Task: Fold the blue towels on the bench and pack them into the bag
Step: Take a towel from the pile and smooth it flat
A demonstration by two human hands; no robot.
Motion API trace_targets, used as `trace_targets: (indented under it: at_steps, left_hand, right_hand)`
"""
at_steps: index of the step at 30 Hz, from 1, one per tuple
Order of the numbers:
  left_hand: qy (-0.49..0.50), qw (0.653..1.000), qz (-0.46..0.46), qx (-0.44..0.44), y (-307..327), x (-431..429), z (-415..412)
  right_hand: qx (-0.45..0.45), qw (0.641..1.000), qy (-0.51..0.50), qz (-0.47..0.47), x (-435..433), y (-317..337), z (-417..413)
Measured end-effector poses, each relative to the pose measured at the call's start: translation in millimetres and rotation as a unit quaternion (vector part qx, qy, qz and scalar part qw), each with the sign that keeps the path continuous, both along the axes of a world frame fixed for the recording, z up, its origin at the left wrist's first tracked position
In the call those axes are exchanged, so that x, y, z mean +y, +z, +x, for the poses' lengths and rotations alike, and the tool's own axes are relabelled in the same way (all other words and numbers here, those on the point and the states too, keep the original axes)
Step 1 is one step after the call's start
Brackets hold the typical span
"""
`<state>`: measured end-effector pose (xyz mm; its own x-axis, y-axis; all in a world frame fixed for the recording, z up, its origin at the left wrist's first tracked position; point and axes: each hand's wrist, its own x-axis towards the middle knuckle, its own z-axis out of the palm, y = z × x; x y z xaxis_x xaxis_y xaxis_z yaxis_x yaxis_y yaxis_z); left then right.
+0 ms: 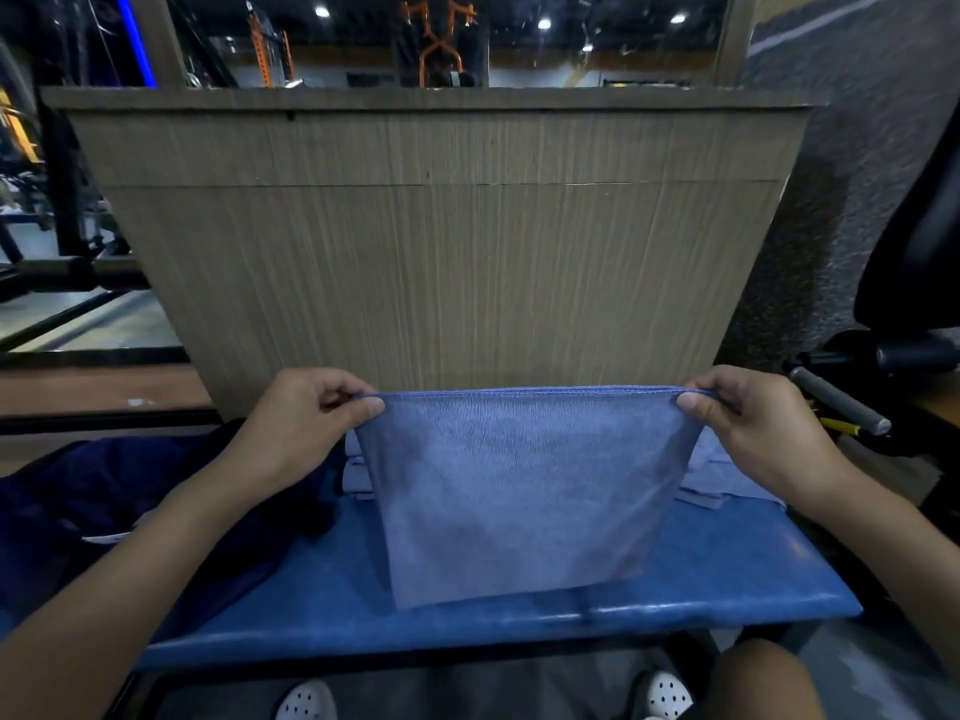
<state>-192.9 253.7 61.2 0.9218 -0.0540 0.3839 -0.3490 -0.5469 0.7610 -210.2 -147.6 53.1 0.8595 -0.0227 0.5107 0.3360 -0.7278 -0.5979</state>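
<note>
A blue towel [519, 491] hangs stretched in the air above the blue padded bench [727, 574]. My left hand [306, 413] pinches its top left corner and my right hand [748, 418] pinches its top right corner. The lower edge of the towel dangles just over the bench surface. Behind it a small stack of folded blue towels [356, 470] lies on the bench, partly hidden. More blue towel cloth [722, 475] lies flat at the right. A dark navy bag [104, 491] slumps on the left end of the bench, under my left forearm.
A wooden panel [441, 241] stands upright right behind the bench. Gym equipment with a grey handle [836, 402] is at the right, a black metal frame [67, 272] at the left. My knees and white shoes [665, 693] show below the bench's front edge.
</note>
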Motion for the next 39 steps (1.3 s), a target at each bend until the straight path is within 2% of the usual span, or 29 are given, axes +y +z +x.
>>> trace_targets:
  at_steps: [5, 10, 16, 21, 31, 39]
  left_hand:
    - [0.008, 1.000, -0.014, 0.002, 1, 1, -1]
    - [0.016, 1.000, -0.018, 0.009, 1, 1, -3]
    - [-0.006, 0.997, -0.071, 0.036, -1, 6, -2]
    - [-0.007, 0.992, -0.117, 0.052, 2, 5, -5]
    - [-0.032, 0.970, -0.187, 0.150, 2, 2, -8]
    - [-0.034, 0.956, -0.265, 0.122, -3, 1, -3]
  right_hand:
    - [0.010, 1.000, 0.000, -0.006, -3, -1, 3]
    - [0.031, 0.997, 0.026, 0.060, -2, -2, 6]
    - [0.036, 0.985, 0.073, 0.151, 2, 1, 2]
    - [0.046, 0.980, 0.086, 0.173, 3, 0, 2]
    - [0.052, 0.966, 0.106, 0.232, 12, 2, -1]
    - [0.040, 0.959, 0.104, 0.261, 14, 2, 2]
